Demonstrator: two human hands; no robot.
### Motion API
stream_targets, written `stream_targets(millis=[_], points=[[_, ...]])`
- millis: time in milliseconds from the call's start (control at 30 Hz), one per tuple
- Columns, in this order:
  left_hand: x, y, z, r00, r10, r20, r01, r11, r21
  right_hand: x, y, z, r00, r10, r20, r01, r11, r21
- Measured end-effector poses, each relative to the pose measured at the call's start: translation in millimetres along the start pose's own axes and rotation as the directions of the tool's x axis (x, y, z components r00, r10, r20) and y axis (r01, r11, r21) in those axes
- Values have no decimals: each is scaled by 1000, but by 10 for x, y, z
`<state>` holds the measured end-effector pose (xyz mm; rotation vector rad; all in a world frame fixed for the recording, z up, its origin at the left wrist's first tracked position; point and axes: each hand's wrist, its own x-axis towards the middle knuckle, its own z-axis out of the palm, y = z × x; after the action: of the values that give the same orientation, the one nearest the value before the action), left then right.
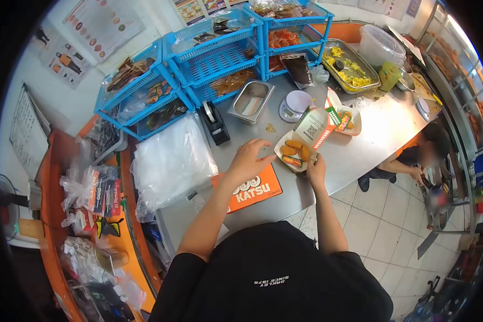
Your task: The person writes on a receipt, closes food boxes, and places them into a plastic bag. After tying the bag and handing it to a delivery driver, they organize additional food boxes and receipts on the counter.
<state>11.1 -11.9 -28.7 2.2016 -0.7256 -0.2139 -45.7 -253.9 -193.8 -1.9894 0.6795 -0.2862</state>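
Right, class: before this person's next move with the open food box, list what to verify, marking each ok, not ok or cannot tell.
1. Food box lid raised: ok.
2. Fried pieces lying inside the box: ok.
3. Right hand at the box's near edge: ok; firm grip: cannot tell.
4. Left hand empty, fingers spread: ok.
5. Box resting on the counter: ok.
6. Second box apart from the raised lid: cannot tell.

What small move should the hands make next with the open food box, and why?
Probably fold the lid down: the food box holds fried pieces, its lid stands upright, the right hand rests at its near edge, the left hand hovers open beside it.
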Motion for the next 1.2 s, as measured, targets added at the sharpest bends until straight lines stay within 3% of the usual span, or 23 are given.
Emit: stream_targets(millis=[67,133,167,233,267,333,367,400,433,500,567,600,633,700,733,800,833,900,933,1000,1033,1133,1200], points=[[-83,-30,-114,997,-15,-77,12,999,-40,-41,-326,-120,997,-82,0,82,996,-16],[-204,-40,-244,987,-48,-152,35,996,-87,-335,-1067,-494,996,43,72,-54,987,153],[-258,-27,-332,975,-29,-222,3,994,-114,-384,-1199,-569,995,39,91,-52,988,148],[-339,19,-475,950,-23,-310,-21,990,-137,-409,-1386,-643,979,-201,22,197,973,124],[-380,51,-525,931,-41,-361,-28,982,-184,-427,-1455,-628,976,-212,42,206,971,121],[-457,107,-600,902,-77,-426,-27,972,-233,-475,-1557,-562,901,-397,177,368,913,173],[-481,138,-619,873,-40,-486,-115,952,-285,-507,-1593,-491,893,-405,197,375,911,172],[-502,144,-624,837,-9,-546,-204,922,-328,-566,-1621,-389,837,-409,364,379,913,153],[-501,125,-635,791,31,-610,-230,940,-251,-634,-1631,-276,758,-395,518,384,913,135],[-591,129,-733,852,-145,-504,-85,910,-406,-774,-1666,-27,715,-436,547,415,894,170],[-688,38,-802,855,-184,-485,-22,921,-388,-907,-1872,75,756,-342,558,407,913,8],[-729,1,-829,864,-219,-453,41,928,-370,-828,-1793,181,649,-640,411,674,734,78],[-765,-18,-841,862,-225,-453,46,927,-373,-855,-1963,189,648,-637,417,673,735,79],[-825,-44,-850,813,11,-582,-93,990,-110,-925,-2267,169,629,-761,157,747,648,151],[-878,-53,-854,814,7,-581,-88,990,-113,-942,-2244,174,630,-760,161,745,650,152],[-1021,-77,-897,830,53,-555,-121,989,-86,-920,-2191,180,633,-677,374,629,732,261],[-1144,-162,-935,828,52,-558,-119,989,-84,-921,-2156,162,630,-680,376,630,730,264],[-1445,-478,-903,871,289,-397,-232,955,186,-980,-2023,59,267,-880,393,908,366,203],[-1548,-680,-733,872,289,-395,-234,955,183,-1031,-1949,22,214,-873,438,926,324,193],[-1767,-1004,-363,756,566,-330,-399,797,453,-1078,-1809,10,164,-868,469,947,273,173],[-1845,-932,-285,758,564,-328,-399,798,451,-1094,-1766,8,109,-861,497,963,215,160],[-1861,-677,-265,795,459,-397,-335,877,344,-1059,-1787,-39,141,-845,515,958,248,144],[-1738,-513,-444,814,511,-275,-329,797,506,-1056,-1764,-61,149,-843,517,960,249,129]])
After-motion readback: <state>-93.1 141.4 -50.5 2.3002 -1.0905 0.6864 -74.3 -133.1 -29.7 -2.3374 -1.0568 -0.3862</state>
